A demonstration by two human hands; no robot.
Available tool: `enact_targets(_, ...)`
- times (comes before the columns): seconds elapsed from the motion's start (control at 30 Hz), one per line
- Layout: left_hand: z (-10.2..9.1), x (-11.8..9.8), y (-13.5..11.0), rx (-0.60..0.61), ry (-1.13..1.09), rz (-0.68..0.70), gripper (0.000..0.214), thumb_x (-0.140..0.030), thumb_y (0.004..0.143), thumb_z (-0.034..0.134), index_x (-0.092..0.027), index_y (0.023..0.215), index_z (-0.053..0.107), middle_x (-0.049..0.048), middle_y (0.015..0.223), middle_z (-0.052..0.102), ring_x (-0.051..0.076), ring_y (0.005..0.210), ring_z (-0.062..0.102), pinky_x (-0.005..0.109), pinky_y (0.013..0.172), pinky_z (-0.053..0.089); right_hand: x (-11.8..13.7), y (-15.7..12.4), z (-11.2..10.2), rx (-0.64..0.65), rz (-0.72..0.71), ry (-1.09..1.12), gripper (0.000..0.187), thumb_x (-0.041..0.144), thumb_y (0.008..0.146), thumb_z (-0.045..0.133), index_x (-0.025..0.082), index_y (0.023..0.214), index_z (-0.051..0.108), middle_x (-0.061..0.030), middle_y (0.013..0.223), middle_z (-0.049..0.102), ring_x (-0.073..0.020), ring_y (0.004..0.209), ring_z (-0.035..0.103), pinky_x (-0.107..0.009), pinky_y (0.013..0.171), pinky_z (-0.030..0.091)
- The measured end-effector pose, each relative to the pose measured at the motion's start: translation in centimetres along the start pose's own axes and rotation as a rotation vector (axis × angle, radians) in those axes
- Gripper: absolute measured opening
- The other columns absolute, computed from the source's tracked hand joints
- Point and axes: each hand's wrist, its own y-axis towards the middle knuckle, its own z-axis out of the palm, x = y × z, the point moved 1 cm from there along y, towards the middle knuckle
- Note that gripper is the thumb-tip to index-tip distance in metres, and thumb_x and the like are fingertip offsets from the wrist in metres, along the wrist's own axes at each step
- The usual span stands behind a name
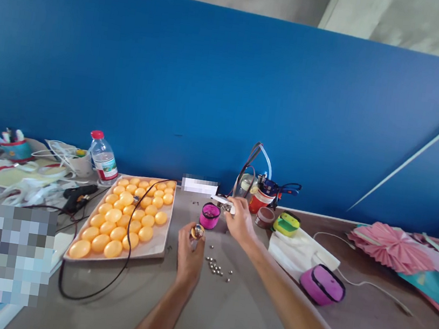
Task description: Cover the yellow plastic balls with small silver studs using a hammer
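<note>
A blue partition (pixel 214 87) stands behind a grey surface (pixel 214 316), where a shallow tray (pixel 160 239) of orange balls (pixel 113 215) lies to the left and pleated pink paper (pixel 391 248) sits at far right. A red-capped bottle (pixel 105 162) rises just behind the tray. At center, a person's right hand (pixel 240 224) reaches forward, its fingers grasping a white piece (pixel 225 204) beside the rim of a small purple container (pixel 209 216); the left hand (pixel 189 255), nearer the viewer, has its fingers closed around a round piece (pixel 197 231) with a shiny top, just in front of that container. Loose metal balls (pixel 213 266) dot the surface right of the left hand.
</note>
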Motion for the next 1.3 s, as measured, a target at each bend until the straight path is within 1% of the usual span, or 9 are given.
enact_targets(0.1,0.0,-0.3,0.0,-0.013,0.013,-0.003,0.036,-0.023,0.075,0.055,-0.02,0.11,0.051,0.0068,0.103,0.051,0.019,0.092,0.054,0.035,0.084,0.045,0.9,0.6,0.1,0.054,-0.069,-0.069,0.043,0.005,0.07,0.047,0.017,0.111,0.051,-0.0108,0.105,0.046,-0.0224,0.101,0.05,-0.037,0.089,0.045)
enact_targets(0.2,0.0,-0.7,-0.1,-0.004,0.013,0.004,0.035,-0.021,0.075,0.054,-0.02,0.11,0.051,0.0072,0.103,0.051,0.019,0.092,0.054,0.036,0.084,0.045,2.0,0.9,0.0,0.132,-0.143,-0.201,0.043,0.002,0.071,0.044,0.017,0.111,0.052,-0.0113,0.104,0.047,-0.0233,0.102,0.047,-0.036,0.087,0.043)
enact_targets(0.37,0.1,-1.0,-0.2,0.005,-0.018,0.001,0.035,-0.019,0.075,0.053,-0.02,0.11,0.051,0.0066,0.102,0.052,0.019,0.092,0.054,0.036,0.084,0.045,3.5,1.0,-0.3,0.266,-0.214,-0.426,0.033,0.007,0.079,0.041,0.019,0.107,0.056,-0.0104,0.102,0.048,-0.022,0.092,0.047,-0.034,0.082,0.039)
enact_targets(0.6,0.1,-1.1,-0.2,-0.011,-0.029,-0.009,0.034,-0.019,0.073,0.055,-0.021,0.108,0.053,0.006,0.101,0.053,0.019,0.091,0.056,0.036,0.083,0.046,4.2,1.2,-0.1,0.337,-0.304,-0.543,0.029,0.015,0.086,0.04,0.022,0.109,0.056,-0.011,0.111,0.049,-0.0235,0.094,0.046,-0.035,0.081,0.035)
enact_targets(0.83,0.2,-0.7,-0.1,-0.003,-0.034,0.004,0.034,-0.022,0.074,0.056,-0.02,0.108,0.052,0.0067,0.103,0.053,0.019,0.092,0.055,0.036,0.083,0.046,2.9,0.6,0.0,0.238,-0.296,-0.385,0.033,0.013,0.085,0.04,0.024,0.11,0.057,-0.0102,0.108,0.05,-0.0236,0.094,0.046,-0.037,0.083,0.037)
enact_targets(0.97,0.1,-0.5,-0.1,0.001,-0.015,-0.014,0.035,-0.022,0.074,0.056,-0.02,0.109,0.052,0.0069,0.104,0.053,0.019,0.092,0.055,0.035,0.084,0.046,2.3,0.6,-0.2,0.213,-0.294,-0.299,0.036,0.008,0.081,0.041,0.024,0.109,0.056,-0.0089,0.105,0.048,-0.0225,0.097,0.047,-0.036,0.084,0.041)
enact_targets(1.1,0.0,-0.6,-0.1,-0.009,-0.02,-0.008,0.036,-0.022,0.074,0.056,-0.02,0.109,0.052,0.0065,0.102,0.053,0.018,0.091,0.055,0.035,0.082,0.046,1.6,1.0,-0.6,0.051,-0.154,-0.122,0.042,0.004,0.073,0.044,0.02,0.111,0.053,-0.0102,0.104,0.044,-0.0226,0.102,0.047,-0.037,0.087,0.044)
enact_targets(1.2,0.0,-0.6,-0.1,0.005,-0.014,-0.013,0.036,-0.023,0.075,0.055,-0.02,0.11,0.051,0.0064,0.102,0.053,0.018,0.091,0.055,0.035,0.083,0.046,1.2,0.9,-0.6,0.02,-0.074,-0.002,0.039,0.006,0.071,0.048,0.019,0.108,0.054,-0.0097,0.105,0.043,-0.0214,0.1,0.049,-0.036,0.086,0.046)
enact_targets(1.3,0.0,-0.4,-0.1,0.0,-0.003,0.0,0.036,-0.023,0.075,0.056,-0.019,0.11,0.051,0.0067,0.102,0.053,0.018,0.09,0.055,0.035,0.083,0.046,0.9,0.5,-0.6,0.014,0.015,0.05,0.036,0.01,0.071,0.052,0.019,0.107,0.054,-0.0094,0.105,0.047,-0.021,0.097,0.052,-0.036,0.085,0.046)
